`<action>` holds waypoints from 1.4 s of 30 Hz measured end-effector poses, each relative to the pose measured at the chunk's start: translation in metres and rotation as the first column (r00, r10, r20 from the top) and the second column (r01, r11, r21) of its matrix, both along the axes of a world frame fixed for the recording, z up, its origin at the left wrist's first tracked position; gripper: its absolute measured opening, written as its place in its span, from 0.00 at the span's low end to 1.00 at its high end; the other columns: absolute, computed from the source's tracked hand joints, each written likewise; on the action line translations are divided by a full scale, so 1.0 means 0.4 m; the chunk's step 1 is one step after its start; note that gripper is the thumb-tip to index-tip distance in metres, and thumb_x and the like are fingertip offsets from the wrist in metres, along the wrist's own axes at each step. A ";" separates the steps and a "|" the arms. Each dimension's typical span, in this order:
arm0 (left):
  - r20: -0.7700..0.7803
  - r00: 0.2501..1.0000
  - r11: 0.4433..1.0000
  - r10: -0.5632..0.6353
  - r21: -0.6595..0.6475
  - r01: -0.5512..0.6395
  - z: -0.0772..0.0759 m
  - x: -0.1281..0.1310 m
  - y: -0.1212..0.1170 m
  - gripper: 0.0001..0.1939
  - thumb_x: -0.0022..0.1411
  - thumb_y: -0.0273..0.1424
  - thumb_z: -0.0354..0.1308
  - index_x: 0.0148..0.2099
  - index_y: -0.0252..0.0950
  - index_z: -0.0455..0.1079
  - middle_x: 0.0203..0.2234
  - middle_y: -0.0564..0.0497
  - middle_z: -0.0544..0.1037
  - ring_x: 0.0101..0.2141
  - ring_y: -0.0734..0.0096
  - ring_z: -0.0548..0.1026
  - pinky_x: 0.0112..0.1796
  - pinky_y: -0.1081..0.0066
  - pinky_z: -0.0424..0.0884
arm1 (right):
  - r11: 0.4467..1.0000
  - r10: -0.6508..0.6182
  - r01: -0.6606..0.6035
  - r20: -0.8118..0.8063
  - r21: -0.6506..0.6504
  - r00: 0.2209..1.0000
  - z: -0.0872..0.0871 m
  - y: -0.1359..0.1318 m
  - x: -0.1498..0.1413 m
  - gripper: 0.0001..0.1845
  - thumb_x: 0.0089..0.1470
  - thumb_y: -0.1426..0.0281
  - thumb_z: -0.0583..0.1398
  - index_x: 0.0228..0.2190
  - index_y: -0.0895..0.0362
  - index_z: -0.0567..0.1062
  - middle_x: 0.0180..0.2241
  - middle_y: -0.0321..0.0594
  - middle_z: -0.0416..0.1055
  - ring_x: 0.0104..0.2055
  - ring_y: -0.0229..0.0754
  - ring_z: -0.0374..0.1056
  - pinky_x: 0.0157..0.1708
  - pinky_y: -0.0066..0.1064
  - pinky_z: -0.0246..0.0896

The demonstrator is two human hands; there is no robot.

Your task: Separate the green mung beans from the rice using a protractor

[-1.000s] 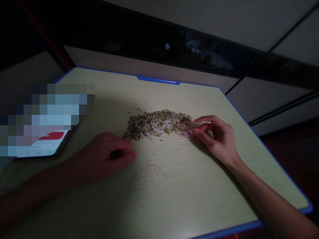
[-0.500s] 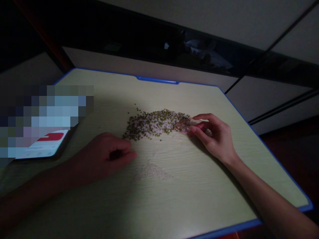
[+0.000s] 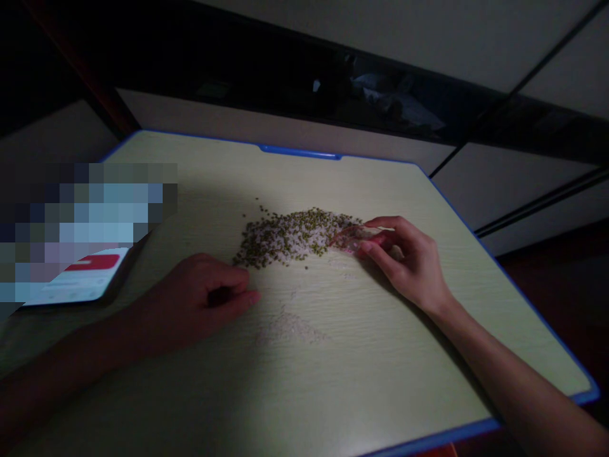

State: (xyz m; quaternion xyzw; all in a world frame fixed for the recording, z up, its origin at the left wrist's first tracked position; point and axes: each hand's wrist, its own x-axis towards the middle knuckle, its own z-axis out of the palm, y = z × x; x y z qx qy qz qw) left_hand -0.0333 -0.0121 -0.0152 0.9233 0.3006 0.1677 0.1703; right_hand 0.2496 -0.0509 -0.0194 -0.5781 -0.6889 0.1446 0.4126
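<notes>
A heap of green mung beans mixed with white rice grains (image 3: 285,238) lies in the middle of the table (image 3: 380,374). My right hand (image 3: 409,260) is at the heap's right end, its thumb and fingers closed on a small clear plastic container (image 3: 349,240) with a pinkish edge. The container is tilted with its near edge against the grains; its exact shape is partly hidden by my fingers. My left hand (image 3: 214,292) rests by the heap's lower left end, fingers curled and thumb close to the forefinger, nothing visible in it. Nearer to me is a smaller pile of rice (image 3: 291,329).
At the left, a device with a lit screen (image 3: 90,276) stands on the table, partly blurred out by blocks. A blue handle (image 3: 301,152) is set in the far edge. Cabinet fronts (image 3: 537,184) rise behind the table. Several stray beans lie beyond the heap.
Both hands stay almost in place. The clear container in my right hand has shifted very slightly at the heap's right end. The heap looks the same.
</notes>
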 end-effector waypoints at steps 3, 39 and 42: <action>0.007 1.000 1.000 -0.007 0.004 0.007 0.000 0.000 0.000 0.19 0.57 0.30 0.47 0.15 0.34 0.50 0.11 0.61 0.50 0.13 0.85 0.53 0.16 0.83 0.49 | 1.000 0.011 -0.011 0.018 -0.001 1.000 0.003 0.000 0.000 0.10 0.50 0.68 0.59 0.36 0.57 0.70 0.25 0.36 0.69 0.23 0.35 0.65 0.20 0.27 0.58; 0.011 1.000 0.999 0.027 -0.023 -0.026 -0.004 -0.003 -0.002 0.19 0.56 0.30 0.50 0.16 0.34 0.50 0.11 0.61 0.50 0.13 0.85 0.54 0.17 0.83 0.49 | 0.999 0.042 -0.043 0.033 0.017 0.999 0.003 -0.003 -0.007 0.10 0.50 0.69 0.59 0.37 0.58 0.70 0.29 0.38 0.72 0.25 0.34 0.66 0.23 0.26 0.60; 0.015 1.000 1.000 0.010 -0.011 -0.010 -0.001 0.001 -0.002 0.20 0.56 0.30 0.50 0.16 0.34 0.50 0.11 0.61 0.50 0.13 0.86 0.53 0.17 0.83 0.49 | 0.999 0.041 -0.042 0.052 0.018 0.998 0.003 -0.003 -0.009 0.10 0.51 0.69 0.59 0.37 0.58 0.70 0.28 0.38 0.71 0.25 0.35 0.66 0.23 0.26 0.60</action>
